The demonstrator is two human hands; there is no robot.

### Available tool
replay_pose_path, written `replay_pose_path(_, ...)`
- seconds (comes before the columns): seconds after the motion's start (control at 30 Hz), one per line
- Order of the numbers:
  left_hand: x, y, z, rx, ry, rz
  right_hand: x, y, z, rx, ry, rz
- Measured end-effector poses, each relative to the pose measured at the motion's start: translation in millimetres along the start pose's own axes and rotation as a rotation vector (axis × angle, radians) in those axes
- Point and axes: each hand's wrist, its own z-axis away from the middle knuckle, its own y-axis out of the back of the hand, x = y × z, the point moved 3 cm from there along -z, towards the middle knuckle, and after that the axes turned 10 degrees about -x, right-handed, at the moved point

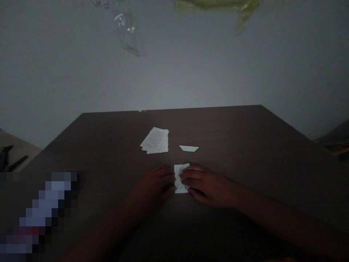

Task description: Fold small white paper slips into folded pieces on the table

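Observation:
A small piece of printed paper [178, 183], looking folded, lies on the table in front of me. My left hand [159, 182] grips its left edge with bent fingers, the fingertips just over the border. From the other side, my right hand [207, 185] holds the right part, its fingers reaching across the print and its thumb at the lower right corner. What lies under the right fingers is hidden. Beyond my hands rests a small folded paper [188, 148] with slanted ends. To its left is a loose, fanned stack of printed sheets [156, 140].
The dark wooden table [223, 131] ends at a pale wall [174, 72]. A blurred-out, pixelated object [46, 207] occupies the near left. Clear tape [128, 32] and yellow tape [215, 5] cling to the wall. A small white scrap [142, 110] sits at the back edge.

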Motion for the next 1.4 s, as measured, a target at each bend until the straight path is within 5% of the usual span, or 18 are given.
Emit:
replay_pose_path(1.1,1,-13.3,-4,0.048,0.035,-0.149,-1,-1,-1,0.035,0.015,0.013)
replay_pose_path(1.4,4,-13.0,-5,0.007,0.079,-0.157,14,5,0,0.167,-0.177,-0.023)
